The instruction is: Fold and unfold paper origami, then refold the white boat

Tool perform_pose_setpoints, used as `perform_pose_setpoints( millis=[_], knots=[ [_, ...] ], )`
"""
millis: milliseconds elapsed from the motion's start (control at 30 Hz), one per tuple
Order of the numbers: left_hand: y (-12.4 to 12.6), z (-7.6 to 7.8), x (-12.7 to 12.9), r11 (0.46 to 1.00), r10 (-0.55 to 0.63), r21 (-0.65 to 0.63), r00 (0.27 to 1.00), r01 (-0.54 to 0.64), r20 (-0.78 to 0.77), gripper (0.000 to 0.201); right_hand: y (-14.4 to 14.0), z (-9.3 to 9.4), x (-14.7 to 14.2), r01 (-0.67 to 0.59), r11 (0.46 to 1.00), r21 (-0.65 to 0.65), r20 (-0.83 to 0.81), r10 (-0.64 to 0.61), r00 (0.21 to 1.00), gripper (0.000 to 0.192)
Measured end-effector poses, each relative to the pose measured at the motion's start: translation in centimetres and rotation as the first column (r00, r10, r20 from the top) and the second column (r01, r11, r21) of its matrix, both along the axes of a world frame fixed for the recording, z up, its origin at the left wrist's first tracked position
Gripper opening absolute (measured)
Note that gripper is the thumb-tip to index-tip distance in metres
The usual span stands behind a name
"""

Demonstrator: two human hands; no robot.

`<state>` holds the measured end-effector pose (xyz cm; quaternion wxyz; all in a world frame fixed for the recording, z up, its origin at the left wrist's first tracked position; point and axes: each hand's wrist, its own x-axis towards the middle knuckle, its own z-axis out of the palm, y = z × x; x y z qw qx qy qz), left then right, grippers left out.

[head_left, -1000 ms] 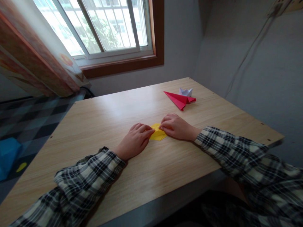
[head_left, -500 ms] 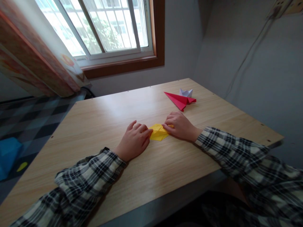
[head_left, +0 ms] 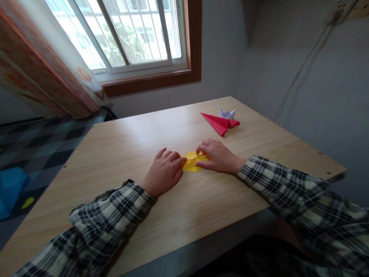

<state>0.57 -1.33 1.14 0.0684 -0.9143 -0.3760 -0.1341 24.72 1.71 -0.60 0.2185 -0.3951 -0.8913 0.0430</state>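
A small folded sheet of yellow paper (head_left: pixel 191 164) lies on the wooden table between my two hands, with creases and raised flaps on top. My left hand (head_left: pixel 165 171) grips its left edge, thumb and forefinger closed on the paper. From the right, my right hand (head_left: pixel 218 156) reaches over the other end. Its thumb and forefinger are apart and rest on or just over the folded flaps; the palm side is hidden.
A red paper plane (head_left: pixel 220 124) and a white paper boat (head_left: pixel 227 114) stand farther back on the wooden table (head_left: pixel 138 134). At far left, a blue paper piece (head_left: pixel 11 188) lies on a checked cloth (head_left: pixel 57 142). Window and curtain (head_left: pixel 52 69) are behind.
My right thumb and forefinger have spread apart and shifted slightly left over the yellow paper. My left hand keeps its hold.
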Motion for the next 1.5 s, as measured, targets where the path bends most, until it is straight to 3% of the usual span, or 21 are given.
perform_pose_setpoints(
  millis=[367,1133,1333,1500],
  knots=[
    [0.4,-1.0,-0.2,0.998,0.061,-0.013,0.996,-0.060,0.059,0.041,0.0,-0.2,-0.1,-0.010,1.000,-0.022,0.008,0.010,1.000,0.034],
    [0.7,-1.1,-0.3,0.996,-0.008,-0.083,0.989,0.021,0.148,0.028,-0.2,-0.1,0.0,-0.080,0.996,-0.036,-0.040,0.079,0.996,0.033],
    [0.7,-1.0,-0.2,0.992,-0.030,-0.113,0.987,0.049,0.160,0.022,-0.3,0.1,-0.1,-0.178,0.983,-0.042,-0.074,0.175,0.982,0.021],
    [0.7,-0.8,-0.1,0.984,-0.055,-0.159,0.985,0.081,0.161,0.018,-0.3,0.2,-0.2,-0.166,0.985,-0.053,-0.117,0.159,0.980,0.019]
  ],
)
